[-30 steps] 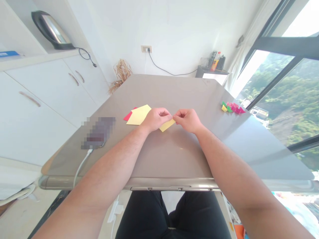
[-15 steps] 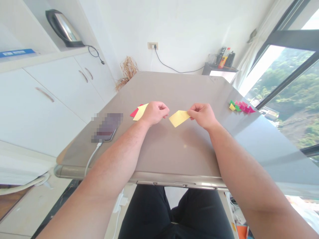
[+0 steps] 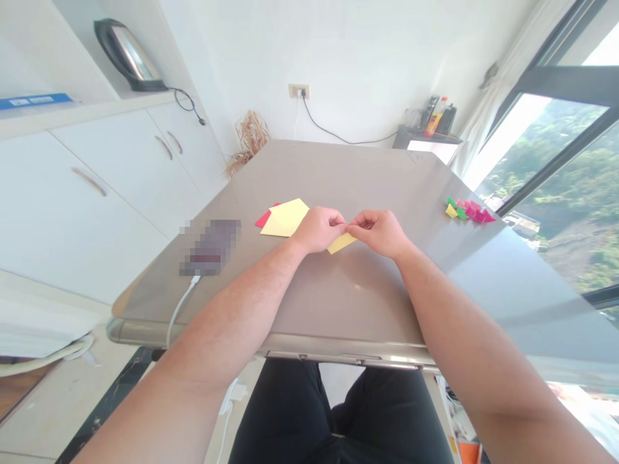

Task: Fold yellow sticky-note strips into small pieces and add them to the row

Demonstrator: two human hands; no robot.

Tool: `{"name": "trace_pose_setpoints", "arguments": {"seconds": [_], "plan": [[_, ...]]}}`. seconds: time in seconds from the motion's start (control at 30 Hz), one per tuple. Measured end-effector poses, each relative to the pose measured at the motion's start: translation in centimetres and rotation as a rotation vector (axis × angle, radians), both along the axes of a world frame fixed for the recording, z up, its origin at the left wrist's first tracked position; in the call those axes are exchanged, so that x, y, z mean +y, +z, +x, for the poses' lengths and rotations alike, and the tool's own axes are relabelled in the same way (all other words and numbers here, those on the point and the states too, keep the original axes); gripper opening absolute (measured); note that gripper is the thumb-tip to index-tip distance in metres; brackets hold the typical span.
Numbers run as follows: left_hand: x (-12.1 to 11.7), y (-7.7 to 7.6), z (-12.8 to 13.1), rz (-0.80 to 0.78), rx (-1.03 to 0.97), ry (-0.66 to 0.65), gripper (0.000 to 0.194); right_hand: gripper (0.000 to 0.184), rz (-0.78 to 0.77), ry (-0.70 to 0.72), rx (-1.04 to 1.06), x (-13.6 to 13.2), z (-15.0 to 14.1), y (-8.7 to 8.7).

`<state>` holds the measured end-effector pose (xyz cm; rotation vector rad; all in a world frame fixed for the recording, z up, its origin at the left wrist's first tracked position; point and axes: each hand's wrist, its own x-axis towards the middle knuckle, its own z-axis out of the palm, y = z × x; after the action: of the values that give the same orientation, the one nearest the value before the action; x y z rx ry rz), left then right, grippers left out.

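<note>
Directions by clock face, centred on the paper in hand, twelve at the far wall.

Dark, rectangular device (image 3: 210, 248), pixelated, nine o'clock: lies flat, a thin white cable (image 3: 178, 304) at its near end, between eight and nine; probably left there to stay clear of the forearms.

Red paper sheet (image 3: 262, 220), between nine and ten: mostly covered, one corner showing.

Flat, pale-yellow paper (image 3: 284, 219), same bearing: overlaps the red, just beside the left wrist – within easy reach, which may explain the spot.

Left hand (image 3: 319, 229): thumb and forefinger narrowed to a pinch on the small yellow paper piece's far edge.

Small yellow paper piece (image 3: 342, 243), clock centre: above the smooth grey-brown table (image 3: 333, 303), one corner pointing to about seven; whether it touches the surface, cannot tell.

Right hand (image 3: 380, 232): fingertips pinched on the same piece, meeting the left's – seemingly for fine control of the edge.

Small folded paper shapes, pink, green and yellow (image 3: 470, 211), between two and three: clustered, apparently set aside from the working area.
</note>
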<state>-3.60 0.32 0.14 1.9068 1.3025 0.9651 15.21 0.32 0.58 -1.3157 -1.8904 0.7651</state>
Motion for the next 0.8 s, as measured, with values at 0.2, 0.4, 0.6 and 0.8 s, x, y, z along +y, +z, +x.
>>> {"name": "trace_pose_setpoints", "arguments": {"seconds": [0.2,0.4,0.6,0.8], "plan": [[-0.2,0.0,0.2,0.022,-0.019,-0.005,0.015,0.012,0.038,-0.031,-0.048,0.2,-0.2,0.0],[0.4,0.0,-0.3,-0.020,-0.090,0.000,0.014,0.011,0.010,-0.031,-0.041,0.2,-0.2,0.4],[0.6,0.3,-1.3,-0.069,-0.159,0.082,0.015,0.011,-0.014,-0.068,-0.002,0.5,1.2,0.5],[1.3,-0.6,-1.1,-0.111,-0.398,0.178,0.019,0.014,-0.053,-0.126,0.303,0.5,1.4,0.3]]}}
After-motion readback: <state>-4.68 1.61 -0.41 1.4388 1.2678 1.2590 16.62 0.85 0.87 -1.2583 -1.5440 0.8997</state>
